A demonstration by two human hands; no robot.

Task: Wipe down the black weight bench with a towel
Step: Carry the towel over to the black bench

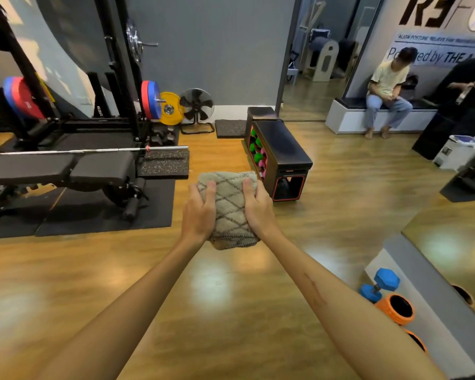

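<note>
Head view, hands: left hand (199,212) and right hand (259,211) both grasp one folded towel (231,212), fingers curled over its top edge, held out in the air above the wood floor (231,311).
Towel: beige, dark diamond lines, folded thick; touching nothing but the two hands.
Weight bench: black weight bench (58,167) stands to the left on a black mat (104,218), well apart from the towel; wiping not yet begun, by my reading.
Risk, bar: a barbell (93,150) lies low across the far side of the bench; a wide wiping stroke could knock an arm against it.
Risk, towel: the thick fold may open and trail on the floor once one hand lets go.
Risk, wrong target: a black storage box (283,149) with small dumbbells stands nearer ahead; it could be mistaken for the bench.
Count: towel one, benches one, barbells one, floor fan (196,105) one, blue dumbbell (380,287) one, seated person (388,91) one.
</note>
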